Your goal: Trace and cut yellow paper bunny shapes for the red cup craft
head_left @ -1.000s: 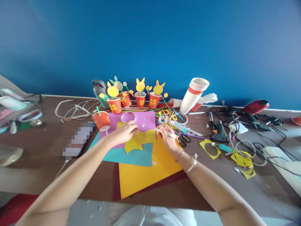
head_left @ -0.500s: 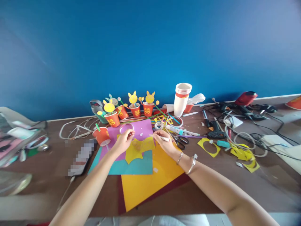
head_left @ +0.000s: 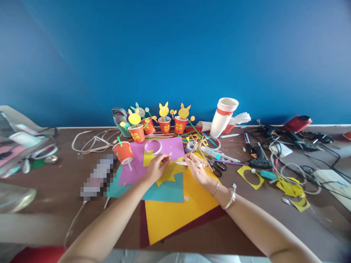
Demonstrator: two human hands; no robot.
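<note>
Both my hands are over a stack of coloured paper. My left hand (head_left: 157,168) has its fingertips pinched at the upper edge of a cut-out yellow paper piece (head_left: 167,177); whatever lies between them is too small to make out. My right hand (head_left: 197,173) keeps a white pen (head_left: 182,163) between thumb and fingers, its tip pointing left toward the left hand. Beneath are a purple sheet (head_left: 175,144), a teal sheet (head_left: 164,195) and an orange-yellow sheet (head_left: 175,223). A tape roll (head_left: 145,147) lies just beyond my left hand.
Red paper cups with yellow animal faces (head_left: 163,109) line the back. A tilted red cup (head_left: 123,152) stands left, near a phone (head_left: 98,177). White stacked cups (head_left: 223,117), scissors (head_left: 218,168), glue guns (head_left: 257,157), cables and yellow scraps (head_left: 245,179) lie to the right.
The view has shifted slightly. My left hand has moved a little right, over the yellow piece. The right-hand fingers have straightened, and the pen lies flatter across them.
</note>
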